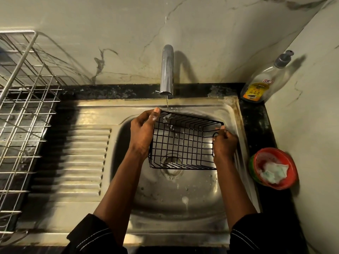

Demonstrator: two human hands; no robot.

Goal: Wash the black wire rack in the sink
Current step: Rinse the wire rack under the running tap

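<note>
Under the tap (166,70), two hands hold the black wire rack (183,143) over the sink (183,198).

The left hand (143,132) grips the rack's side left of the tap, thumb curled over the top wire. The right hand (224,143) pinches the side right of the tap. A thin stream of water (167,102) falls from the tap onto the far edge, where bits of white foam sit. This looks like the rinsing step. Next, the hands probably need to turn and tip the rack so water reaches every wire, holding tight because soapy wire may slip.
</note>
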